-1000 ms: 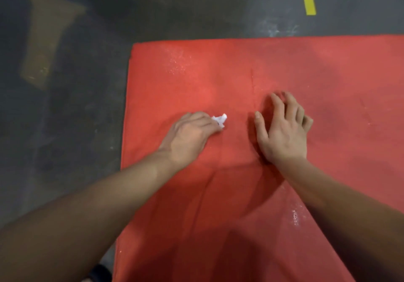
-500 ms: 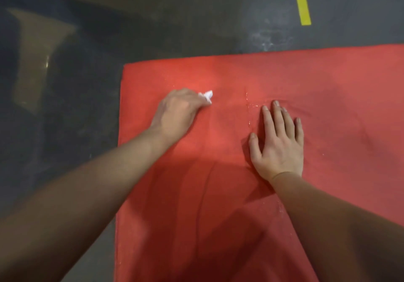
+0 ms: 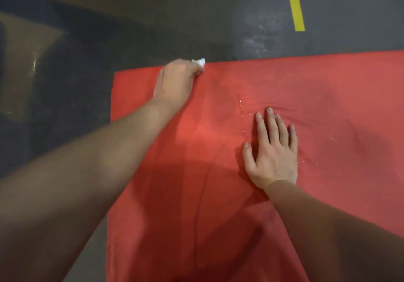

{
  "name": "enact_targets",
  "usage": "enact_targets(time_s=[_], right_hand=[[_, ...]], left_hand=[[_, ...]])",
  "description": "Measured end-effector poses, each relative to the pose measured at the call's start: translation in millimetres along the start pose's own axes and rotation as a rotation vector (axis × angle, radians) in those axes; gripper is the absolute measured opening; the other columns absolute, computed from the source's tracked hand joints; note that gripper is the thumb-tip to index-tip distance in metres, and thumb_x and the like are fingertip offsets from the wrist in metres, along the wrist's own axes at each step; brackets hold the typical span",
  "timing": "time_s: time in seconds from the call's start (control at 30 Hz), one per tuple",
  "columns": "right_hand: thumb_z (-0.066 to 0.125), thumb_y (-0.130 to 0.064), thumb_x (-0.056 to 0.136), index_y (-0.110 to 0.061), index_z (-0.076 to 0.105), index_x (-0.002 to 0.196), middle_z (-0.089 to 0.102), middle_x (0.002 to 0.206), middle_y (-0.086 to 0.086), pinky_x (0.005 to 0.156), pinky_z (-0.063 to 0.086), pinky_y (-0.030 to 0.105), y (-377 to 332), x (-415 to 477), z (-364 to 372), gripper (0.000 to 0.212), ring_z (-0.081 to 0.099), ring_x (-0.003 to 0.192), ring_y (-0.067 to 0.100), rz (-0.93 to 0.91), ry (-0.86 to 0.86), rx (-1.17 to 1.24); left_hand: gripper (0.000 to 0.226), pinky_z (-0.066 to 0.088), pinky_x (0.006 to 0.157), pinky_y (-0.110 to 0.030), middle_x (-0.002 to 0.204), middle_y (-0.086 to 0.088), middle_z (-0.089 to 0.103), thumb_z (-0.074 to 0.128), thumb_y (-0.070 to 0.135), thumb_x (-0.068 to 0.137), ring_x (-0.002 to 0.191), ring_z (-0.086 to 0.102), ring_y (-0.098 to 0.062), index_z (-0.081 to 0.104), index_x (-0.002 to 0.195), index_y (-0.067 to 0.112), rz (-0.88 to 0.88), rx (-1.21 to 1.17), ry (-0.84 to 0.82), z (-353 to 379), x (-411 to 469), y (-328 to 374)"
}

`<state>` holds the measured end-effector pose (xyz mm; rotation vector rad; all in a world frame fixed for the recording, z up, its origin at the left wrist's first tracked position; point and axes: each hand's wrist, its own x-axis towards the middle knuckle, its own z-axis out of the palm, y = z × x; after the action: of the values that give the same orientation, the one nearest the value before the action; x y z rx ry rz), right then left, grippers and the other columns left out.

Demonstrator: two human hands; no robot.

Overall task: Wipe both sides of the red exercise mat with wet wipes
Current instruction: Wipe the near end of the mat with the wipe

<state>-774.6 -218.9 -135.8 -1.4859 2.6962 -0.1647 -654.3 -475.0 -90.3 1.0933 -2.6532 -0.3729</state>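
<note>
Left hand (image 3: pixel 177 80) curled round a white wipe (image 3: pixel 200 62) at the red mat's (image 3: pixel 328 84) far edge; mat flat on the floor (image 3: pixel 65 73). Right hand (image 3: pixel 273 152) flat, fingers straight, pinning it. I judge the top side underway; the next stroke needs steady pressure.

Place: looking like a gym hall or workshop
Clue: yellow line (image 3: pixel 295 3) running across dark concrete floor (image 3: pixel 142 30)

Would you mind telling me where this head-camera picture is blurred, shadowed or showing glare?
Head view: the left hand and wipe are blurred; the right hand is sharp; dark shadow covers the near part of the mat; glare streaks the floor at left.
</note>
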Motion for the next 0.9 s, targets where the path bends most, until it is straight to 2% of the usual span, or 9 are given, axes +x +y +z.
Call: enact_targets(time_s=[0.1, 0.2, 0.3, 0.37, 0.47, 0.63, 0.7, 0.83, 0.9], right_hand=[[0.037, -0.049, 0.093, -0.018, 0.025, 0.160, 0.017, 0.169, 0.005, 0.124, 0.010, 0.054, 0, 1, -2, 0.075, 0.015, 0.155, 0.026, 0.001, -0.005, 0.000], [0.039, -0.049, 0.092, -0.018, 0.025, 0.160, 0.016, 0.169, 0.005, 0.124, 0.010, 0.054, 1, 2, -2, 0.076, 0.014, 0.155, 0.026, 0.001, -0.008, 0.004], [0.042, -0.049, 0.090, -0.018, 0.027, 0.160, 0.017, 0.168, 0.006, 0.124, 0.010, 0.054, 1, 3, -2, 0.077, 0.016, 0.155, 0.026, -0.010, 0.002, 0.023], [0.042, -0.050, 0.090, -0.018, 0.026, 0.160, 0.017, 0.168, 0.006, 0.124, 0.009, 0.054, 2, 4, -1, 0.078, 0.016, 0.155, 0.026, -0.009, 0.004, 0.013], [0.043, -0.050, 0.090, -0.018, 0.025, 0.160, 0.016, 0.169, 0.007, 0.124, 0.009, 0.054, 2, 4, -1, 0.079, 0.015, 0.155, 0.027, -0.019, -0.021, 0.020], [0.044, -0.050, 0.089, -0.018, 0.026, 0.160, 0.016, 0.169, 0.006, 0.124, 0.010, 0.055, 3, 5, -3, 0.080, 0.015, 0.155, 0.027, -0.015, -0.017, 0.026], [0.045, -0.050, 0.089, -0.018, 0.026, 0.160, 0.017, 0.169, 0.006, 0.124, 0.010, 0.055, 3, 4, -3, 0.079, 0.016, 0.155, 0.026, -0.016, -0.018, 0.032], [0.043, -0.051, 0.089, -0.017, 0.028, 0.159, 0.018, 0.168, 0.007, 0.124, 0.011, 0.055, 4, 5, -2, 0.079, 0.017, 0.155, 0.026, -0.026, -0.004, 0.042], [0.040, -0.052, 0.090, -0.018, 0.027, 0.160, 0.017, 0.169, 0.006, 0.124, 0.009, 0.054, 4, 5, -2, 0.078, 0.015, 0.155, 0.025, -0.026, -0.012, 0.033]], left_hand=[[0.031, 0.054, 0.085, -0.041, 0.113, -0.007, 0.076, 0.050, 0.025, 0.102, 0.105, 0.069, -0.034, 0.078, 0.112, 0.025, -0.067, -0.013, -0.016, 1, 24, -4], [0.027, 0.056, 0.085, -0.040, 0.107, -0.009, 0.078, 0.057, 0.014, 0.093, 0.098, 0.073, -0.033, 0.080, 0.106, 0.017, -0.102, -0.164, 0.075, 12, -2, 8], [0.027, 0.047, 0.095, -0.029, 0.110, -0.009, 0.077, 0.062, 0.000, 0.086, 0.102, 0.072, -0.028, 0.079, 0.104, 0.010, 0.003, -0.241, 0.103, 21, -44, 18], [0.026, 0.045, 0.097, -0.026, 0.111, -0.008, 0.077, 0.061, 0.003, 0.089, 0.104, 0.071, -0.026, 0.079, 0.105, 0.010, 0.083, -0.257, 0.069, 20, -46, 15], [0.033, 0.052, 0.088, -0.037, 0.101, -0.006, 0.078, 0.050, 0.024, 0.096, 0.096, 0.072, -0.030, 0.080, 0.103, 0.012, 0.065, -0.167, 0.062, 10, -12, 7], [0.025, 0.052, 0.076, -0.043, 0.089, -0.009, 0.077, 0.056, 0.011, 0.093, 0.084, 0.064, -0.035, 0.080, 0.099, 0.012, 0.019, -0.126, 0.046, 12, -23, 28], [0.025, 0.049, 0.077, -0.041, 0.088, -0.009, 0.076, 0.054, 0.009, 0.092, 0.081, 0.064, -0.033, 0.078, 0.099, 0.010, 0.023, -0.201, 0.051, 17, -59, 41], [0.023, 0.045, 0.091, -0.022, 0.101, -0.002, 0.077, 0.060, 0.004, 0.090, 0.093, 0.063, -0.023, 0.078, 0.102, 0.011, 0.130, -0.318, -0.065, 17, -113, 56], [0.026, 0.053, 0.089, -0.034, 0.097, -0.004, 0.077, 0.054, 0.014, 0.095, 0.091, 0.065, -0.026, 0.079, 0.102, 0.014, 0.192, -0.259, -0.073, 15, -96, 44]])
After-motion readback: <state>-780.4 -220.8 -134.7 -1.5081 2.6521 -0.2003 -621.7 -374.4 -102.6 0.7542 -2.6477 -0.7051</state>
